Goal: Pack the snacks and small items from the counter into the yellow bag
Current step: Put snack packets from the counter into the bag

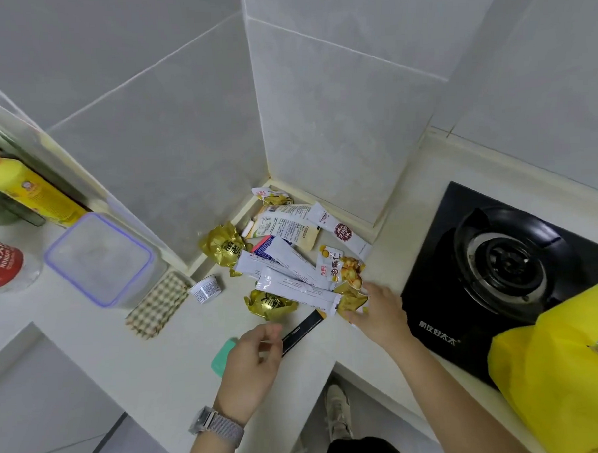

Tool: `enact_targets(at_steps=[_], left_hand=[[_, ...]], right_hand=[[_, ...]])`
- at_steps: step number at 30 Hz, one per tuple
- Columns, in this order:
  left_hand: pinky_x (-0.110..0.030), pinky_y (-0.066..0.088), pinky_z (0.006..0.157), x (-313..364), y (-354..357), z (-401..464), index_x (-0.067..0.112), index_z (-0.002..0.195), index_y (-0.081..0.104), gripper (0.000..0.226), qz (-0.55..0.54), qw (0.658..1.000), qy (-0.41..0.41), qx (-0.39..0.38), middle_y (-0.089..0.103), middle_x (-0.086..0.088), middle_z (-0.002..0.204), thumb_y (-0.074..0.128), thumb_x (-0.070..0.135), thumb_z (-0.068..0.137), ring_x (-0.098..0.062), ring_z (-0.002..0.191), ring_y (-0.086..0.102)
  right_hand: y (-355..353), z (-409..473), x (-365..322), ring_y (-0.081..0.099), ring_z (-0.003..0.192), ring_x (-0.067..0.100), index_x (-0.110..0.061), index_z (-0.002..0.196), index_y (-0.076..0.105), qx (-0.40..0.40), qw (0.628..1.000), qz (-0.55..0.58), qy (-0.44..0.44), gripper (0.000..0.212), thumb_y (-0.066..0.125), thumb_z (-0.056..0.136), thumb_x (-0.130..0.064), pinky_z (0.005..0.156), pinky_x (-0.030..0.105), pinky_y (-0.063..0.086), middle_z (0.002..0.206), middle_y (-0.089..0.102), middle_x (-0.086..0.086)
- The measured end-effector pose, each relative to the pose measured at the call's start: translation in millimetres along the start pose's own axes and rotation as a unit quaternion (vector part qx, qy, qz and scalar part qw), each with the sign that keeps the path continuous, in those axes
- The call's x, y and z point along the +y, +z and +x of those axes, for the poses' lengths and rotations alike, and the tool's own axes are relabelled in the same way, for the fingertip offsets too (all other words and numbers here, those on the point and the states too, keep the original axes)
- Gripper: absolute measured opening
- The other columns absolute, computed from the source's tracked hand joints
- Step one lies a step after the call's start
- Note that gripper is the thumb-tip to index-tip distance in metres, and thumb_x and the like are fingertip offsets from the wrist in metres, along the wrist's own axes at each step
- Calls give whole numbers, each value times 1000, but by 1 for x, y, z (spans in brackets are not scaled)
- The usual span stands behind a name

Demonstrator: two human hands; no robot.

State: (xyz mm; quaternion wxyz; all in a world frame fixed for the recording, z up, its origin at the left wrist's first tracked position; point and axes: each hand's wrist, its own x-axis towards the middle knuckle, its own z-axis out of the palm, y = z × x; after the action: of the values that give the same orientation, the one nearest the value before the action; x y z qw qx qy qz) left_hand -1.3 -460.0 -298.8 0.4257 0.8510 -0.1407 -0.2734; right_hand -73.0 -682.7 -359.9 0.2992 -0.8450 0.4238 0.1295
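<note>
A pile of snack packets [293, 254] lies in the counter's corner: white stick sachets, gold foil wrappers [223, 245] and yellow chestnut packs. My right hand [376, 312] rests on a yellow packet [354, 301] at the pile's near right edge, fingers closing around it. My left hand [252, 356] hovers just left of a black stick sachet [302, 332], fingers apart, holding nothing. A mint green case [222, 356] sits partly under that hand. The yellow bag [554, 369] stands open at the right on the stove, with some packets inside.
A black gas stove [498, 269] fills the right counter. A small white jar [207, 289], a checked cloth [157, 308] and a clear lidded box [100, 259] sit to the left. Bottles [32, 193] stand at far left. The counter edge drops near my feet.
</note>
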Motion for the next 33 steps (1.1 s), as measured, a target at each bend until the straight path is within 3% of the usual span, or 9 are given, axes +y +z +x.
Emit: enact_targets(at_steps=[4,8,12,18,23,27,31,33], left_hand=[[6,36,67,-3,4,1,22,102,62,16,-16,1000,-11,4,65,11,94,50,16,93,1,83,59],[5,37,68,-5,6,2,22,103,62,18,-33,999,-22,-1,67,7,96,49,16,94,0,82,61],[2,40,71,-5,6,3,27,98,62,18,-53,998,-29,-7,68,7,94,50,15,93,1,85,61],[-10,45,76,4,7,4,36,92,59,22,-57,998,-25,-19,68,10,94,50,16,94,-5,83,64],[-7,46,78,10,14,4,26,100,63,18,-74,996,-43,-36,69,11,93,50,15,93,3,83,63],[-21,52,74,23,27,5,16,109,60,20,-178,973,-124,-84,72,2,93,51,10,92,-2,77,68],[-20,55,73,41,44,5,12,117,57,29,-249,947,-162,-119,70,-4,102,57,24,90,-10,91,67],[-29,56,81,48,48,5,13,114,62,34,-287,936,-147,-139,71,-7,105,60,35,87,-18,98,68]], right_hand=[[2,7,0,44,119,32,-14,128,46,-17,1000,-13,-6,70,73,71,-44,92,42,49,127,44,9],[-7,7,-4,61,96,26,-14,103,51,-48,998,29,26,58,78,62,-44,78,38,55,103,60,3],[-11,-1,-2,63,85,22,-13,95,49,-50,994,75,67,52,80,62,-39,67,30,52,94,62,2],[-10,-27,12,54,90,17,-9,104,58,-3,978,195,72,35,74,77,-24,73,26,39,100,60,2],[-20,-48,18,60,79,21,-14,83,67,12,975,213,58,12,65,84,-25,68,32,45,79,66,3],[-37,-62,9,62,73,22,-21,85,66,-18,943,331,37,6,62,88,-22,62,35,50,80,68,4],[-52,-74,-12,53,63,15,-15,91,67,-59,896,441,-4,5,63,89,-17,54,28,41,71,65,-1],[-55,-80,-21,54,62,13,-16,94,66,-104,892,438,-48,8,65,88,-19,53,27,42,73,66,-3]])
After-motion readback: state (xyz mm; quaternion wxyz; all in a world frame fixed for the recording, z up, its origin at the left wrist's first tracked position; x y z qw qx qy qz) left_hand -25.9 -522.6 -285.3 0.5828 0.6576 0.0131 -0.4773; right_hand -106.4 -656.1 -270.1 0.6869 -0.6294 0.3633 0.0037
